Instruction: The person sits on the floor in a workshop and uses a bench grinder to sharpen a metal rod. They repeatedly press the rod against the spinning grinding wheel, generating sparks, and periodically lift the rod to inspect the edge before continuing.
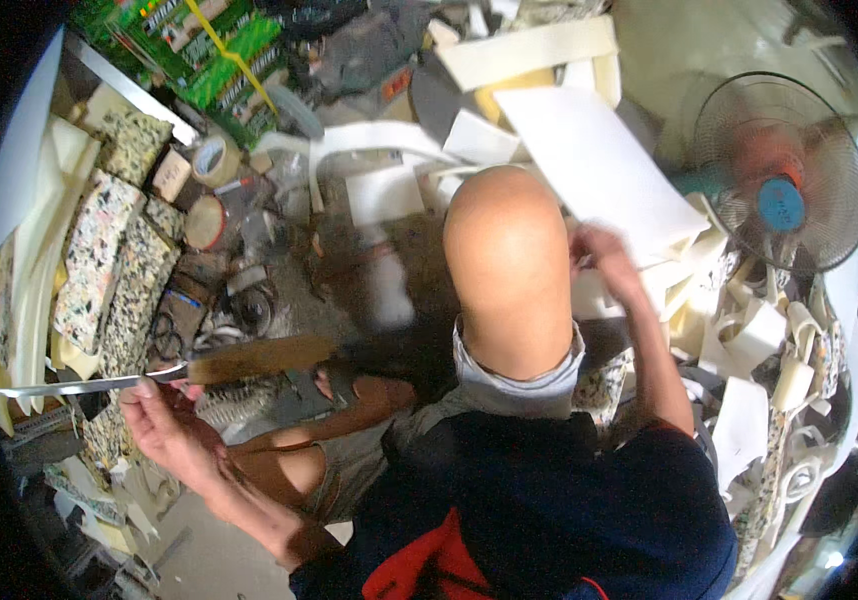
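Observation:
On the left, my left hand (174, 430) is closed in a pinch on a long knife (89, 387), at the blade's base beside its brown wooden handle (259, 358). The blade points left, over the speckled foam blocks. My right hand (604, 255) is just right of my bent knee, smeared by motion. Its fingers look curled, but whether they grip anything does not show. Close to it, a large white flat sheet (589, 160) slants down to the right over a pile of pale foam offcuts.
A desk fan (781, 175) stands at the right, above heaped foam scraps (744, 420). Speckled foam blocks (99, 245) line the left, near a tape roll (215, 160) and scissors (166, 332). Green printed packages (234, 85) lie at the back left.

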A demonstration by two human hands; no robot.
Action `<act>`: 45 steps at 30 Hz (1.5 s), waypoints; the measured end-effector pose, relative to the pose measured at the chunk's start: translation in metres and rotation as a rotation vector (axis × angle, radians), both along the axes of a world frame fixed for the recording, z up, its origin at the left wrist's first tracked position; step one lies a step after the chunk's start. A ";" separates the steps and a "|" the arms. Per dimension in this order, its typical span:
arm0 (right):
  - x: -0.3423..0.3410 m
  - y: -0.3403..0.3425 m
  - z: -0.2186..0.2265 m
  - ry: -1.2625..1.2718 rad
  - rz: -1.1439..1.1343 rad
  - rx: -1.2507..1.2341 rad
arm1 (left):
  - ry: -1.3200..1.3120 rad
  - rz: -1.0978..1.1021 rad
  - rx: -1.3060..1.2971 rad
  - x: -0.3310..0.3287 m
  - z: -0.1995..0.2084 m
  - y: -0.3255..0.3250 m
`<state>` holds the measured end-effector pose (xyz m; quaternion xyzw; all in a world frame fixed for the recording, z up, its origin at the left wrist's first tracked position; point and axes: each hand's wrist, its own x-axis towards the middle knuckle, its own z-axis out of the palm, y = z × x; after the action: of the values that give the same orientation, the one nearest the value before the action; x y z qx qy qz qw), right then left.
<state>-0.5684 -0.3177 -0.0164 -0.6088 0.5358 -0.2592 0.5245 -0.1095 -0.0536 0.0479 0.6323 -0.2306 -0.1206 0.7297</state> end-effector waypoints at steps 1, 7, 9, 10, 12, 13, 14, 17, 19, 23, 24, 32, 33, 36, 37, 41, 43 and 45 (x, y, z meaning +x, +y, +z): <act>0.011 0.009 -0.024 0.112 0.067 0.012 | -0.014 -0.034 0.018 0.002 0.006 -0.009; 0.145 0.000 -0.053 0.456 0.315 -0.139 | -0.070 0.043 0.221 0.068 -0.011 -0.007; 0.168 -0.011 -0.043 0.500 0.345 -0.143 | -0.041 0.139 0.280 0.084 -0.021 -0.003; 0.173 -0.017 -0.040 0.537 0.340 -0.136 | -0.043 0.243 0.344 0.093 -0.038 -0.004; 0.187 -0.032 -0.028 0.593 0.340 -0.119 | -0.166 0.360 0.612 0.118 -0.056 -0.001; 0.193 -0.037 -0.015 0.628 0.335 -0.127 | -0.363 0.243 0.905 0.134 -0.058 0.003; 0.202 -0.047 -0.012 0.643 0.336 -0.131 | -0.644 0.159 1.208 0.152 -0.058 0.007; 0.225 -0.075 -0.009 0.684 0.377 -0.136 | -0.768 0.053 1.472 0.181 -0.055 0.001; 0.235 -0.091 -0.010 0.702 0.411 -0.137 | -0.942 -0.050 1.885 0.167 -0.049 -0.058; 0.245 -0.131 -0.026 0.698 0.442 -0.138 | -1.043 0.172 1.960 0.130 -0.050 -0.097; 0.245 -0.138 -0.030 0.698 0.451 -0.141 | -0.860 0.281 1.726 0.119 -0.050 -0.091; 0.231 -0.153 -0.025 0.677 0.524 -0.272 | -0.137 0.902 0.962 -0.004 -0.014 -0.049; 0.225 -0.149 -0.021 0.680 0.506 -0.295 | -0.085 0.960 0.869 -0.018 -0.012 -0.047; 0.199 -0.139 -0.013 0.717 0.415 -0.375 | -0.026 1.008 0.661 -0.032 -0.016 -0.056; 0.196 -0.135 -0.012 0.717 0.429 -0.414 | -0.056 1.010 0.679 -0.048 -0.012 -0.052; 0.183 -0.118 -0.016 0.921 0.364 -0.777 | 0.045 0.621 0.327 -0.070 -0.007 -0.050; 0.178 -0.128 -0.018 0.836 0.395 -0.873 | 0.004 0.603 0.344 -0.075 -0.009 -0.061; 0.167 -0.168 -0.021 0.337 0.547 -0.400 | -0.001 0.477 0.269 -0.077 -0.009 -0.057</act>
<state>-0.4011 -0.4861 -0.0372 -0.8539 0.3709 -0.1053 0.3495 -0.1870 -0.1109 0.0391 0.7601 -0.0574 0.0253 0.6468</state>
